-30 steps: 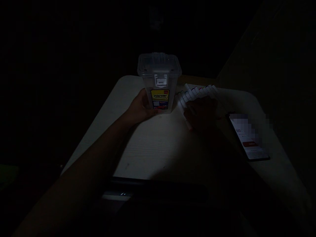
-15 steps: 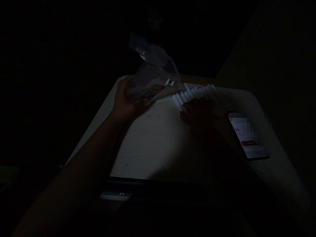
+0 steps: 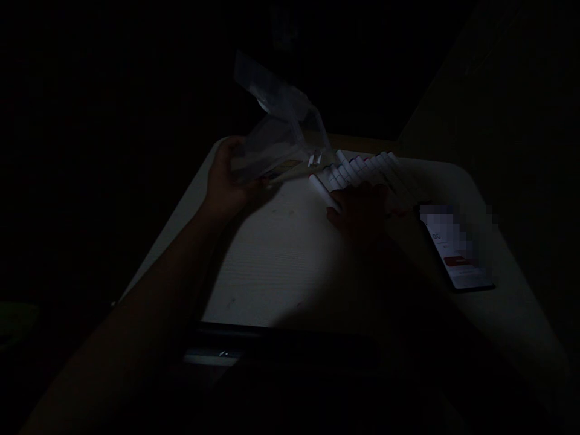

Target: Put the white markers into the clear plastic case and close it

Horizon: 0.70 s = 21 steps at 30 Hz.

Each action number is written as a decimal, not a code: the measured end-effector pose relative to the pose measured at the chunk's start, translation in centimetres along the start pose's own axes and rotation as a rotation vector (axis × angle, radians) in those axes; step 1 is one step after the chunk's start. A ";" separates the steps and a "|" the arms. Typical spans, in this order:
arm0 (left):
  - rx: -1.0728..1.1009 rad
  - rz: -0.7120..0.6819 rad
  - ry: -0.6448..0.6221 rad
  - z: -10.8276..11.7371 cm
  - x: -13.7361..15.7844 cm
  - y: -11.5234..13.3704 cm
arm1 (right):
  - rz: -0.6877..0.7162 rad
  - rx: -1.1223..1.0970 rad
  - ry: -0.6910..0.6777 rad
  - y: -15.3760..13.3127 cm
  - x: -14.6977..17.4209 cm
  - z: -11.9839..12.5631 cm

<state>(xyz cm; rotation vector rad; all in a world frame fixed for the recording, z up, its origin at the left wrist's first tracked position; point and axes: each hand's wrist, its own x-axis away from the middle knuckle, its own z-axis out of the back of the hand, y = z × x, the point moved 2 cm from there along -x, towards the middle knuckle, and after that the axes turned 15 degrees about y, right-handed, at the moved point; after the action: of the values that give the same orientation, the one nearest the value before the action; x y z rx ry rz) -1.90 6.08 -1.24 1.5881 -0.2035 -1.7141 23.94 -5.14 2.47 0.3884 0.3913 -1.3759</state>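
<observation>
Tilted above the table's far left, a clear plastic case [image 3: 272, 142] with its lid up is gripped at its near left side by my left hand [image 3: 226, 181]. A label shows dimly on its lower side. My right hand [image 3: 360, 208] is closed around one white marker [image 3: 322, 190] with a reddish end, which points toward the case. Just beyond that hand lies a row of several white markers [image 3: 356, 169] with coloured ends, side by side. Shadow covers most of my right fingers.
The scene is very dark. A lit smartphone [image 3: 457, 254] rests on the right of the pale wooden table [image 3: 263, 260]. Along the near edge is a dark bar-like object [image 3: 281, 344]. The table's back edge lies just behind the markers.
The marker in my right hand has come away from the row toward the left. My left hand has tilted the case slightly, so its label shows less.
</observation>
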 end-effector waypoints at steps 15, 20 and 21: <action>-0.042 -0.041 0.022 0.4 -0.2 -0.8 | -0.238 -0.273 0.206 2.5 -0.6 -1.8; -0.080 -0.030 0.057 0.6 -0.2 -1.4 | -0.455 -0.496 0.377 4.0 -2.3 -0.9; -0.084 -0.020 0.071 0.7 -0.2 -1.5 | -0.496 -0.522 0.388 4.4 -3.0 0.0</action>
<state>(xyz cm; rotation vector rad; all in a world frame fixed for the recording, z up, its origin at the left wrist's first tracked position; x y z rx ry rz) -3.13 6.97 -1.83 1.5909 -0.0797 -1.6573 27.79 -1.92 4.09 0.1192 1.2008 -1.6051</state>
